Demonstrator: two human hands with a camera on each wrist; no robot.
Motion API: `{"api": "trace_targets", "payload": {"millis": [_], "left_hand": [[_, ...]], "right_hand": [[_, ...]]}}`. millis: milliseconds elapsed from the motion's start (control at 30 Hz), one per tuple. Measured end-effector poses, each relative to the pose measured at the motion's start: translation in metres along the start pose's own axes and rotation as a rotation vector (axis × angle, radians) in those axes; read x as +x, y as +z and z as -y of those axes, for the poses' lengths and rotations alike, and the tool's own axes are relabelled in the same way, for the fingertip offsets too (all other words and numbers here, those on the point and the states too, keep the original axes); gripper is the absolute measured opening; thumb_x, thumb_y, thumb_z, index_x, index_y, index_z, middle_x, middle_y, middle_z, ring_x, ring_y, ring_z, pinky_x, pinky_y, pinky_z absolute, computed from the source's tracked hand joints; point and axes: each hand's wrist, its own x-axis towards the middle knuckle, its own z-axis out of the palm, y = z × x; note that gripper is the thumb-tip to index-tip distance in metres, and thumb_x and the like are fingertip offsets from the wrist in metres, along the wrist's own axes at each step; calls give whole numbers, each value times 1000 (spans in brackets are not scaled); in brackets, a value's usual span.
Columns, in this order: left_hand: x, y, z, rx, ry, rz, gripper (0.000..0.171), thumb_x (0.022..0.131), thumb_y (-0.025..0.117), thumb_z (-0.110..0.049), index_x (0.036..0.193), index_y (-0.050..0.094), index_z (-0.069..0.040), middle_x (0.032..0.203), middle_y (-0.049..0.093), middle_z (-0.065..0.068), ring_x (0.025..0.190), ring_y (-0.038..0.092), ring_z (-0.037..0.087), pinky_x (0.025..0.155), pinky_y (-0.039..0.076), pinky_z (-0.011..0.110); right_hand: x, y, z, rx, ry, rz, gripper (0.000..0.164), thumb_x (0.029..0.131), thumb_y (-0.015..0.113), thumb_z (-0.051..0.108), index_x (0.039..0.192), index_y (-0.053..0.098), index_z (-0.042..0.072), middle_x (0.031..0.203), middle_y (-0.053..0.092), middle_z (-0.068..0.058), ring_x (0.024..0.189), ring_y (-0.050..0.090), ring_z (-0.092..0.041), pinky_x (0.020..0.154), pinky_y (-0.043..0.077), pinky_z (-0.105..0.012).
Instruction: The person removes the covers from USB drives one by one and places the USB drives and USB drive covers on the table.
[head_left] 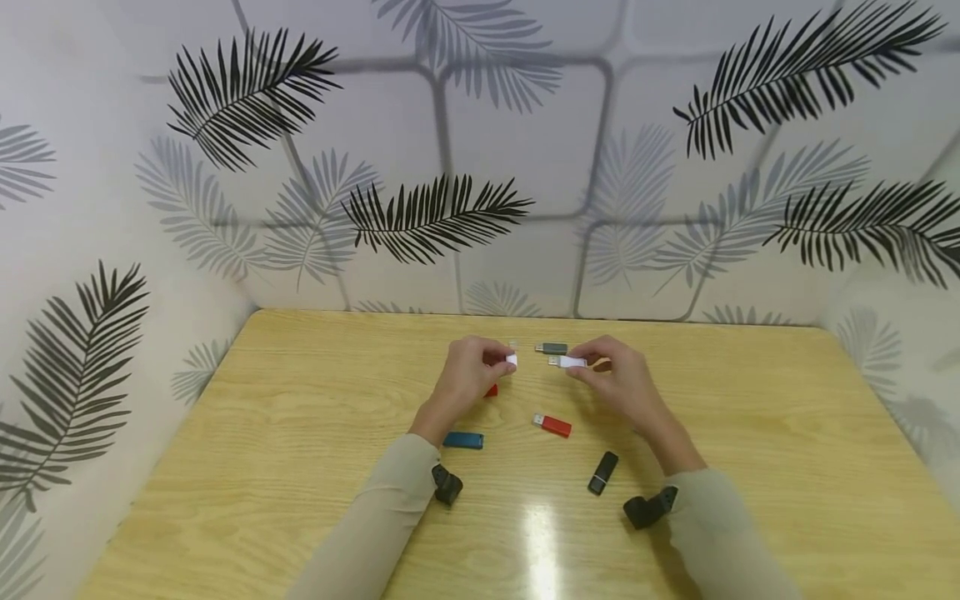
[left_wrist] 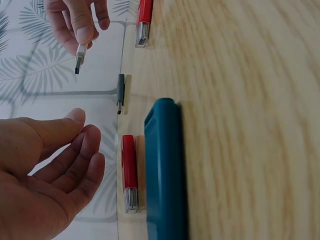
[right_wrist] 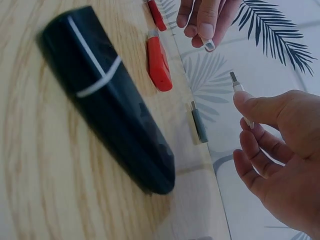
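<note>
Pale grey wallpaper [head_left: 517, 133] with palm fronds stands behind a wood-grained surface [head_left: 277, 483]. Over that surface extend 2 beige sleeves [head_left: 367, 521], each with a black wrist camera [head_left: 447, 485] near its cuff. Near the far edge, the left hand [head_left: 468, 371] and right hand [head_left: 622, 379] are held apart, thumbs inward. Below them lie 5 USB sticks: a blue stick [head_left: 463, 440] near the left cuff, a black stick [head_left: 603, 473] with a pale band near the right, 1 red stick [head_left: 552, 426] between the forearms, another red stick [left_wrist: 129, 162] by the left hand, and a dark grey stick [head_left: 553, 348] farthest back. Raised above the surface, a white stick [head_left: 573, 362] is pinched by the right fingers, its metal plug pointing left. The left fingers pinch a small white piece [head_left: 512, 360].
</note>
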Motion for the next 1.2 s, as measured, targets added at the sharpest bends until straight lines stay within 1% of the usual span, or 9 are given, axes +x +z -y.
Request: {"api": "trace_targets", "payload": {"millis": [133,333,467,567,733,833,933,1033,1200], "left_hand": [[3,3,0,20,-16,6,16,93,77,-12,107,80,-5,103,75,6,88,68,17,75,58,27],[8,7,5,54,-45,18,13,92,78,-12,103,80,-7,99,74,4,85,65,15,74,57,28],[11,10,9,73,-37,35,11,92,78,-9,102,80,-5,94,74,4,83,64,15,74,56,29],[13,12,9,84,-37,35,11,92,78,-8,101,80,-4,92,73,5,82,64,16,74,56,30],[19,18,10,114,-65,26,9,91,79,-10,99,80,-5,88,72,4,78,62,14,72,54,29],[23,21,9,115,-85,22,9,91,80,-9,98,80,-5,86,72,4,76,62,16,71,53,30],[25,23,10,121,-83,16,9,91,80,-9,99,80,-5,88,73,5,79,64,16,72,55,31],[25,24,10,143,-64,19,8,91,79,-9,98,80,-5,89,73,5,81,65,17,75,56,32],[26,24,9,171,-29,23,5,92,78,-7,96,79,-4,86,70,4,79,61,16,75,54,32]], "right_hand": [[3,5,-2,-4,20,9,18,89,80,3,106,74,0,106,71,-14,96,65,-31,83,59,-47],[7,14,-7,0,62,18,18,88,81,2,104,74,-2,104,71,-17,94,66,-31,82,60,-44],[10,20,-11,5,87,29,17,87,80,0,103,75,-4,101,71,-18,91,67,-31,83,59,-45],[12,23,-13,-10,105,39,16,88,81,2,102,75,-3,99,71,-17,90,67,-30,84,58,-45],[15,26,-15,-37,135,41,16,88,82,6,101,77,0,97,70,-14,89,64,-28,81,54,-40],[17,26,-15,-49,153,47,16,88,82,7,102,77,1,96,69,-13,87,62,-26,78,51,-37],[19,26,-15,-62,159,59,15,89,81,7,102,77,1,94,70,-12,85,60,-24,75,49,-34],[19,28,-14,-76,168,73,14,89,81,7,102,77,2,93,70,-10,83,60,-23,74,49,-33],[21,29,-16,-79,178,80,13,89,80,6,102,77,2,93,71,-10,82,60,-22,73,49,-33]]}}
